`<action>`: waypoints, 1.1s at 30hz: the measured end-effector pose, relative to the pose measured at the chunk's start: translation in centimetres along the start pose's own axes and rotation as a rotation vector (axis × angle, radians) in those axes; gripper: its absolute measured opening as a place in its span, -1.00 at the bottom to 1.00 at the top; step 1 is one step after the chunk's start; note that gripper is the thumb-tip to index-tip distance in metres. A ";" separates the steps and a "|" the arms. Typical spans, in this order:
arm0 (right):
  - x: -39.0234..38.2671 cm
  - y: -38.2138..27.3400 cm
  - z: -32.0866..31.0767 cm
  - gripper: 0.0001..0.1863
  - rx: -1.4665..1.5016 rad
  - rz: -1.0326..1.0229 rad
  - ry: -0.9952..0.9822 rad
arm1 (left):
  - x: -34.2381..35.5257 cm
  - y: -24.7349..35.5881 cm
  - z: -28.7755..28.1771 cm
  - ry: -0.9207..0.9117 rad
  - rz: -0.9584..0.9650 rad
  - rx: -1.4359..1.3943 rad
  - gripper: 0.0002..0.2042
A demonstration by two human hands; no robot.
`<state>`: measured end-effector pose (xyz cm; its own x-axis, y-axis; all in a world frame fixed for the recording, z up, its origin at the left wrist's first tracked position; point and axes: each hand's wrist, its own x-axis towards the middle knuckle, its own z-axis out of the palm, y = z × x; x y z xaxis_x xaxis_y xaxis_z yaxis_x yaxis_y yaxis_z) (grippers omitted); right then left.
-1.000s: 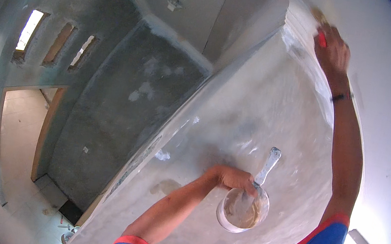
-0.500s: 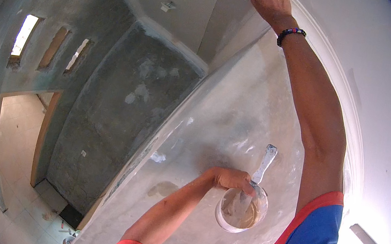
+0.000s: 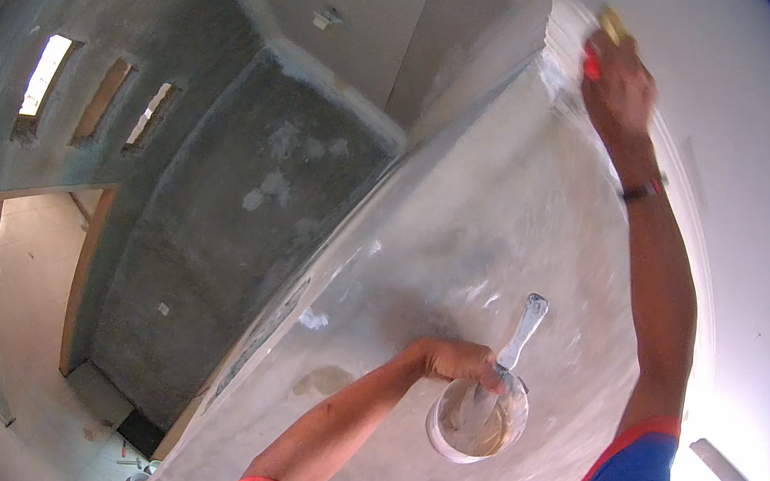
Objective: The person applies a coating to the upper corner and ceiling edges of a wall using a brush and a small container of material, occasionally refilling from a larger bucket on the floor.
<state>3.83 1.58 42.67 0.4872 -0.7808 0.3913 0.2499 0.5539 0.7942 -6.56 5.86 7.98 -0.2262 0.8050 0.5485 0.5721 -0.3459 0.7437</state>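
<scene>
My left hand (image 3: 466,363) has a tight hold on the rim of a small white tub (image 3: 446,443). The tub hangs just below my fingers, tipped so I can see the smeary pale paste (image 3: 492,434) inside. A flat scraper (image 3: 521,333) stands in the tub too, right by my thumb, with its messy white handle poking up past the rim. I can't tell if my thumb pins it there.

My right hand (image 3: 614,91) is up high, closed around a brush-like tool (image 3: 613,24). It is blurry, so I can't be sure what it is. A red bit sticks out on the left of my fist, and a yellow bit sticks out at the top. It is close to the white trim (image 3: 568,27) where the wall (image 3: 589,271) meets the ceiling (image 3: 744,105). I can't tell if it touches.

I think I am at the step of smoothing the trim. That calls for a light, even stroke along its grooves, with the tub held steady, well below.
</scene>
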 end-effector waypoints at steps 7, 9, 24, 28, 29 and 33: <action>8.4 -5.5 6.3 -0.82 0.171 -0.003 0.149 | -1.4 2.3 1.1 0.031 -0.001 -0.023 -0.65; 8.0 -4.7 5.2 -0.84 0.194 0.012 0.119 | -1.2 1.8 0.9 0.046 0.005 -0.004 -0.65; -6.8 0.7 -1.8 -0.88 0.641 0.571 0.215 | -0.9 2.4 0.6 0.050 -0.067 0.206 -0.58; 0.6 -2.8 2.3 -0.88 0.866 0.552 0.286 | -1.0 2.3 0.9 0.024 -0.027 0.107 -0.60; 1.4 -1.6 4.0 -0.84 0.781 0.460 0.305 | -0.7 1.8 1.1 0.023 0.016 0.067 -0.60; -3.6 2.4 3.3 -0.81 0.600 0.582 0.225 | -1.4 2.1 0.3 0.116 -0.139 0.208 -0.61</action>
<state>-0.10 4.80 44.72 0.5704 -0.3091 0.7610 -0.5438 0.5522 0.6320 -4.80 4.19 8.64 -0.3959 0.7728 0.4960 0.6765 -0.1198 0.7266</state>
